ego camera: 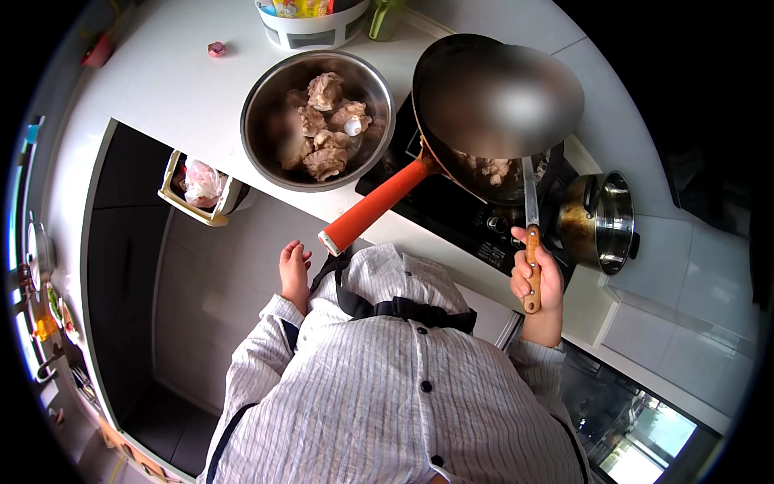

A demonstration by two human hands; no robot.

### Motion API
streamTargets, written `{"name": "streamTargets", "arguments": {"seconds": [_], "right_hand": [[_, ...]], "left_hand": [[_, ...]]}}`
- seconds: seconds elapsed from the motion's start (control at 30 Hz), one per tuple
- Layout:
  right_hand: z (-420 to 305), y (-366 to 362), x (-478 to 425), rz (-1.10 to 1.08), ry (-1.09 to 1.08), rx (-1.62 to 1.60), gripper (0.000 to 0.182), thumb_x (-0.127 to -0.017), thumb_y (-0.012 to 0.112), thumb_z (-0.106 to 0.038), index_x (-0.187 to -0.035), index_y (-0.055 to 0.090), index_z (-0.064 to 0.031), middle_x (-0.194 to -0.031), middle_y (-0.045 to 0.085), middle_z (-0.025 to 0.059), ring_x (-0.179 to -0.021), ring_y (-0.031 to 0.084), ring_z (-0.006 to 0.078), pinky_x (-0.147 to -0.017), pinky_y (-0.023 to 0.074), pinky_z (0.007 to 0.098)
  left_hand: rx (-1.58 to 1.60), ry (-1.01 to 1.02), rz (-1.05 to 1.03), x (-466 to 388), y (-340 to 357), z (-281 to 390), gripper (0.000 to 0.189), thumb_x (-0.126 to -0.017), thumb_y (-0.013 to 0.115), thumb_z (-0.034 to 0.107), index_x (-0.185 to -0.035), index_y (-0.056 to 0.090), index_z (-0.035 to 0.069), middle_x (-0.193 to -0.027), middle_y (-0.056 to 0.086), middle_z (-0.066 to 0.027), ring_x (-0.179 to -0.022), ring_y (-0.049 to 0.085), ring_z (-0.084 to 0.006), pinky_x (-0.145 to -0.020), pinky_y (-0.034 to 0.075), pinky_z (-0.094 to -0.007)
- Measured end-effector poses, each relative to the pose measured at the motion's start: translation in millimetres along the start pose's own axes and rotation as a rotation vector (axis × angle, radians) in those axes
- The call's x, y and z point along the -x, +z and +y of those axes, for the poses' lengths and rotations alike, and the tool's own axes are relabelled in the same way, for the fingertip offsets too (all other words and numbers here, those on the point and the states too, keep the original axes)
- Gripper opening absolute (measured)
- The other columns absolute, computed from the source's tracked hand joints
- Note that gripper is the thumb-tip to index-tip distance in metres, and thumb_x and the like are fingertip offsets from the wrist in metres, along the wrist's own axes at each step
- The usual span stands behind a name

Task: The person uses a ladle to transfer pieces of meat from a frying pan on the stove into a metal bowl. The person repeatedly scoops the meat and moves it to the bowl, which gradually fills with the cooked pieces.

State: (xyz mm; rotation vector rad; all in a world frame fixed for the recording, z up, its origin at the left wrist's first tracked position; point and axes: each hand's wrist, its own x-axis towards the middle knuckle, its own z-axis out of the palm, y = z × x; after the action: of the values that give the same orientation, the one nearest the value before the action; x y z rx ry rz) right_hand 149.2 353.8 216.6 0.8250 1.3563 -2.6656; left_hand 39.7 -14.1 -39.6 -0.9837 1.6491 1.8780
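Note:
My right hand is wrapped around the riveted wooden handle of a metal cooking utensil. Its working end disappears behind the blur over a dark wok. Browned meat pieces show at the wok's near side; the rest of its contents is hidden. The wok's long red-orange handle points towards my waist. Just left of the handle's end, my left hand hangs loosely bent, holding nothing. On the white counter, a stainless steel bowl contains several bone-in chunks of cooked meat.
The wok rests over a black glass cooktop. To its right, a stained steel pot lies tipped sideways. A lined waste bin hangs at the counter's edge. Behind the bowl stand a white basket and a green container.

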Motion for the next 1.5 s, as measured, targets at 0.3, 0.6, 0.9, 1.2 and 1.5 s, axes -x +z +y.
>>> {"name": "streamTargets", "arguments": {"seconds": [0.3,0.6,0.9,1.2,1.5], "right_hand": [[-25,-17,-9,0.219,0.077,0.454,0.037,-0.09,0.043,-0.016,-0.125,0.047,-0.0042,-0.067,0.05,0.0032,-0.043,0.046,0.0089,-0.042,0.0389,0.0198],[-29,-23,-57,-0.034,0.306,0.094,0.04,-0.092,0.038,-0.022,-0.126,0.043,-0.0019,-0.066,0.048,0.0012,-0.044,0.047,0.0088,-0.041,0.0403,0.021],[-18,-36,-41,-0.215,0.303,-0.262,0.05,-0.092,0.036,-0.025,-0.134,0.028,0.0024,-0.061,0.045,0.0011,-0.039,0.046,0.0101,-0.036,0.0401,0.0242],[-46,1,32,0.081,0.195,0.628,0.043,-0.088,0.039,-0.007,-0.131,0.04,-0.0032,-0.063,0.048,0.0026,-0.045,0.045,0.007,-0.046,0.04,0.0201],[-4,13,14,0.2,-0.121,1.408,0.043,-0.085,0.051,-0.012,-0.125,0.04,0.0017,-0.089,0.059,0.0235,-0.079,0.06,0.0358,-0.069,0.0484,0.0375]], "left_hand": [[-0.049,0.018,-0.002,3,17,7,0.024,-0.089,0.051,0.018,-0.11,0.051,0.007,-0.09,0.056,0.0009,-0.073,0.053,-0.0064,-0.065,0.042,-0.0229],[-0.018,0.009,0.046,8,17,0,0.025,-0.088,0.051,0.02,-0.11,0.049,0.007,-0.088,0.057,-0.0001,-0.074,0.053,-0.0087,-0.066,0.043,-0.0238],[0.023,0.002,0.074,11,16,-1,0.026,-0.089,0.05,0.017,-0.111,0.048,0.005,-0.092,0.057,-0.0031,-0.078,0.056,-0.0114,-0.068,0.047,-0.0258],[0.08,0.005,-0.008,4,22,2,0.03,-0.088,0.056,0.016,-0.113,0.047,0.002,-0.101,0.058,-0.01,-0.089,0.059,-0.0186,-0.077,0.05,-0.0292],[-0.048,0.01,-0.09,6,28,9,0.033,-0.093,0.044,0.032,-0.119,0.047,0.013,-0.11,0.056,0.0005,-0.085,0.055,-0.012,-0.074,0.042,-0.0281]]}}
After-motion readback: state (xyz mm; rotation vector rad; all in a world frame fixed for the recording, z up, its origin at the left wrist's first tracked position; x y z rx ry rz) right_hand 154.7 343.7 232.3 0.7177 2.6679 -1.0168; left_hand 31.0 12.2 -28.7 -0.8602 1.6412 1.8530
